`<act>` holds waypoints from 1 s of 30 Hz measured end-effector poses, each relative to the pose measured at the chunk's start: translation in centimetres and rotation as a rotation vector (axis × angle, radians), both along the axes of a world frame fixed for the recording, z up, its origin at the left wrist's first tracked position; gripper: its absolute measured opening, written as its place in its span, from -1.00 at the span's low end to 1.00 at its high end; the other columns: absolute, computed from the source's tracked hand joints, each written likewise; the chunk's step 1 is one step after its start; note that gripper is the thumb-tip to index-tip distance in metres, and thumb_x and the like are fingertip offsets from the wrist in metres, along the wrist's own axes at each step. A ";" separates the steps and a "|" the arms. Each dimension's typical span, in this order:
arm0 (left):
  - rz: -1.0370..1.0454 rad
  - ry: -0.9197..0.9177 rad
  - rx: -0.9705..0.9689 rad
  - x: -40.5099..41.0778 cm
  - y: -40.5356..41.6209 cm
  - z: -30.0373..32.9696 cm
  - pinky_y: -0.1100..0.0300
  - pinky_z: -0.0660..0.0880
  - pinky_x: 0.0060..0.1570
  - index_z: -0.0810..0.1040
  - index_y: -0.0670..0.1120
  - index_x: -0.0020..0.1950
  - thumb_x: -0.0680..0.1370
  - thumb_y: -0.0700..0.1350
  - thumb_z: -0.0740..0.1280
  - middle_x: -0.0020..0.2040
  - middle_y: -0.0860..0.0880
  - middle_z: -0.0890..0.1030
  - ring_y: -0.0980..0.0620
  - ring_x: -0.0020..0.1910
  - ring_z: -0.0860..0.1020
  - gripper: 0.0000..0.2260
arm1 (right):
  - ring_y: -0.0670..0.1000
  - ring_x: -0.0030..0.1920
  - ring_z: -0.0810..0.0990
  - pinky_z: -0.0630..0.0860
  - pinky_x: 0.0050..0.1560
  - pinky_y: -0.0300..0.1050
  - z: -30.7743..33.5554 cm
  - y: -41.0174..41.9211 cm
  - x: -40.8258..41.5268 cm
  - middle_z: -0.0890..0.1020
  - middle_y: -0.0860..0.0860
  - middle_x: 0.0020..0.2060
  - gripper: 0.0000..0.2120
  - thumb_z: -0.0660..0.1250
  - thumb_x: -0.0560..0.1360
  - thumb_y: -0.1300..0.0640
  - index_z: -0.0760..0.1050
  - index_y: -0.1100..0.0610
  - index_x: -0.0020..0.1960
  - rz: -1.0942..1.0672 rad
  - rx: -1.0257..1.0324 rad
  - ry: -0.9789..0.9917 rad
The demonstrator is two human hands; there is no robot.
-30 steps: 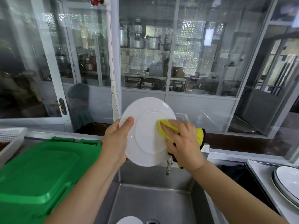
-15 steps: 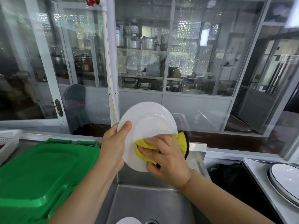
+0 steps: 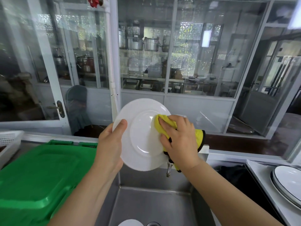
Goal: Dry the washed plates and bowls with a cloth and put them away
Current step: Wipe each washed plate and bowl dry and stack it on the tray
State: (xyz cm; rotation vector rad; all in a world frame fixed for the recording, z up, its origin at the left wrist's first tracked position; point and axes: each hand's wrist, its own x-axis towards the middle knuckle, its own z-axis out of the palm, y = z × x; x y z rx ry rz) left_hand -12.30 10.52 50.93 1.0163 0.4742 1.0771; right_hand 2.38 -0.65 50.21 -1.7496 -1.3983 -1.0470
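A white plate is held upright above the steel sink, its underside facing me. My left hand grips its left rim, thumb on the near face. My right hand presses a yellow cloth with a dark edge against the plate's right side. Part of the cloth hangs behind my right hand. Another white dish shows at the bottom of the sink.
A green plastic crate lid lies left of the sink. A white basket sits at the far left. Stacked white plates with dark rims rest on the right counter. A tap hangs below the plate. Glass partitions stand behind.
My right hand has slid the cloth from the plate's lower middle up to its right side. The plate stays held in my left hand at nearly the same spot.
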 end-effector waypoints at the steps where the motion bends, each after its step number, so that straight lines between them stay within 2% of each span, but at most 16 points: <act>1: 0.000 -0.004 -0.007 -0.2 0.2 0.0 0.19 0.58 -0.35 0.65 0.01 -0.09 0.53 -0.05 0.35 -0.13 0.01 0.71 0.02 -0.20 0.68 -0.91 | 0.26 -0.08 0.56 0.50 -0.16 0.16 -0.3 -0.2 0.0 0.59 0.18 0.02 -0.62 0.41 0.35 0.16 0.61 0.17 0.17 0.000 -0.011 -0.011; 6: 0.005 -0.035 -0.059 0.0 0.3 0.0 0.18 0.58 -0.36 0.70 0.08 -0.19 0.54 -0.04 0.35 -0.14 0.01 0.71 0.03 -0.21 0.68 -0.84 | 0.20 -0.09 0.55 0.49 -0.18 0.09 -2.0 -0.5 -1.2 0.60 0.14 0.02 -0.65 0.33 0.36 0.15 0.63 0.15 0.13 0.047 -0.024 -0.031; 9: 0.012 -0.042 -0.084 0.5 0.1 -0.2 0.14 0.58 -0.32 0.66 -0.01 -0.08 0.54 -0.04 0.34 -0.12 -0.04 0.71 -0.02 -0.19 0.68 -0.89 | 0.16 -0.07 0.52 0.46 -0.19 0.03 -2.9 -0.3 -2.6 0.58 0.09 0.03 -0.66 0.30 0.37 0.09 0.64 0.10 0.10 0.102 -0.046 -0.066; 11: 0.007 -0.044 -0.095 0.9 -0.2 -0.4 0.14 0.57 -0.36 0.63 -0.03 -0.06 0.55 -0.05 0.34 -0.13 -0.07 0.71 -0.03 -0.21 0.67 -0.90 | 0.13 -0.06 0.51 0.45 -0.15 0.00 -3.1 0.2 -3.4 0.53 0.04 0.06 -0.68 0.31 0.38 0.08 0.63 0.08 0.10 0.131 -0.051 -0.099; 15: -0.019 -0.013 -0.034 1.4 -1.1 -0.6 0.16 0.56 -0.39 0.67 0.05 -0.14 0.54 -0.05 0.34 -0.18 -0.04 0.71 0.00 -0.25 0.68 -0.88 | 0.17 -0.05 0.54 0.48 -0.12 0.04 -1.7 1.2 -3.4 0.58 0.11 0.02 -0.68 0.32 0.43 0.05 0.62 0.11 0.14 0.142 -0.041 -0.123; 18: 0.008 0.034 0.070 1.0 -1.0 -0.5 0.22 0.55 -0.39 0.67 0.12 -0.22 0.54 -0.07 0.34 -0.24 0.03 0.69 0.08 -0.29 0.65 -0.81 | 0.25 -0.04 0.56 0.50 -0.10 0.13 0.3 1.7 -2.2 0.58 0.19 0.01 -0.64 0.27 0.44 0.07 0.61 0.18 0.16 0.108 0.055 0.020; 21: 0.006 0.122 0.222 0.7 -0.8 -0.5 0.25 0.56 -0.35 0.66 0.14 -0.22 0.54 -0.08 0.34 -0.25 0.04 0.69 0.10 -0.29 0.64 -0.81 | 0.27 0.03 0.53 0.50 -0.02 0.21 2.4 1.8 -1.7 0.54 0.23 0.07 -0.63 0.24 0.46 0.11 0.58 0.21 0.19 0.158 0.192 0.207; 25: -0.062 0.282 0.371 1.2 -1.3 -0.8 0.13 0.46 -0.24 0.62 0.01 -0.21 0.50 -0.05 0.40 -0.27 -0.08 0.64 0.03 -0.28 0.56 -0.90 | 0.18 0.07 0.54 0.46 0.02 0.18 4.3 2.9 -2.9 0.56 0.15 0.09 -0.65 0.28 0.45 0.06 0.61 0.13 0.18 0.298 0.114 0.148; 27: -0.085 0.299 0.407 1.1 -1.5 -0.9 0.20 0.43 -0.24 0.61 -0.01 -0.22 0.49 -0.02 0.41 -0.30 -0.07 0.61 0.09 -0.29 0.52 -0.88 | 0.13 0.04 0.56 0.47 0.01 0.13 4.4 3.1 -3.0 0.59 0.07 0.05 -0.67 0.30 0.43 0.02 0.63 0.07 0.13 0.306 0.079 0.167; 29: -0.080 0.302 0.456 0.7 -1.8 -0.8 0.29 0.43 -0.28 0.63 0.04 -0.20 0.48 0.05 0.41 -0.34 0.00 0.61 0.14 -0.32 0.52 -0.88 | 0.02 0.00 0.56 0.51 0.01 -0.01 4.3 2.9 -2.4 0.58 -0.03 0.02 -0.69 0.33 0.42 0.01 0.63 0.01 0.13 0.314 0.083 0.316; 30: -0.072 0.294 0.468 0.5 -1.9 -0.8 0.23 0.44 -0.26 0.63 0.04 -0.19 0.45 0.09 0.40 -0.32 -0.03 0.62 0.11 -0.30 0.54 -0.86 | -0.06 -0.02 0.56 0.50 0.00 -0.13 4.2 2.8 -1.9 0.56 -0.10 0.00 -0.70 0.34 0.41 0.01 0.63 -0.03 0.13 0.323 0.098 0.418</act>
